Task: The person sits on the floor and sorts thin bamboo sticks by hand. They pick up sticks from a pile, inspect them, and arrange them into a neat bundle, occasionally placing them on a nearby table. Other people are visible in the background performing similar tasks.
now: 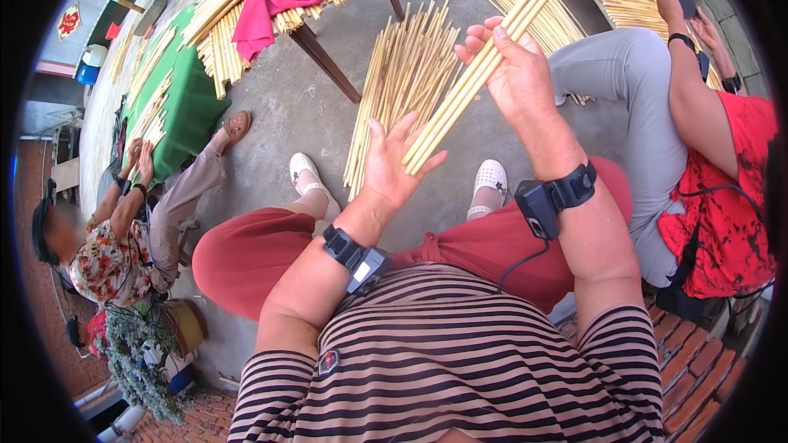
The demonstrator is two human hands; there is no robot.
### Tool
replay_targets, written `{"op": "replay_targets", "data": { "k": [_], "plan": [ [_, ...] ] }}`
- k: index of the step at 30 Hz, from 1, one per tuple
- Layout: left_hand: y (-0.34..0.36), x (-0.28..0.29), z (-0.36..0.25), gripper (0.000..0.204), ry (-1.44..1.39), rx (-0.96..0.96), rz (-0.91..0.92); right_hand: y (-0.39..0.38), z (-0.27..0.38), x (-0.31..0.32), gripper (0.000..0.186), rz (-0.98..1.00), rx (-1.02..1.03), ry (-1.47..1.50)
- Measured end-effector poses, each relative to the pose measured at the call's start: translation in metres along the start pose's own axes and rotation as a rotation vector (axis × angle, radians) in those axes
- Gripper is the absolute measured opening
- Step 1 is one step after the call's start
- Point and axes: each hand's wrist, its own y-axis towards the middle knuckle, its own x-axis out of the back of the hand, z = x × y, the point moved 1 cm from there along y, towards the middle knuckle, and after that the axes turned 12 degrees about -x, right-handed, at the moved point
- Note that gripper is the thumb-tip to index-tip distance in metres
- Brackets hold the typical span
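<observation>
Several long, pale yellow sticks [454, 107], like reed or bamboo stalks, slant across in front of me. My right hand [521, 74] grips them partway up, with the thumb laid along them. Their lower ends come down at my left hand [392, 166], which is open, palm up and fingers spread. Whether the ends rest on its palm or fingers I cannot tell. Just beyond, a loose pile of similar sticks [398, 82] lies on the grey floor between my feet and the table.
A table [324, 61] ahead carries more sticks and a pink cloth [287, 0]. Further stick piles [529, 4] lie at the far right. On the left, a person works at a green-covered table [176, 115]. Another person's grey-trousered knee [632, 61] is close on my right.
</observation>
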Motion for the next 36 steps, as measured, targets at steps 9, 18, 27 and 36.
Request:
{"op": "replay_targets", "data": {
  "k": [9,18,27,36],
  "plan": [
    [0.011,-0.024,-0.027,0.07,0.039,-0.134,-0.272,-0.001,-0.004,-0.011,0.018,0.243,0.137,-0.044],
    [0.098,0.109,-0.064,0.044,0.347,-0.133,-0.292,-0.017,0.044,-0.03,0.014,0.104,0.469,-0.204],
    [0.109,0.216,-0.008,0.035,0.909,0.105,-0.527,-0.014,0.055,-0.015,0.015,-0.126,0.3,-0.2],
    [0.135,0.19,0.04,0.035,2.284,0.162,-0.245,-0.01,0.049,0.001,0.021,-0.033,0.095,-0.254]
  ]
}}
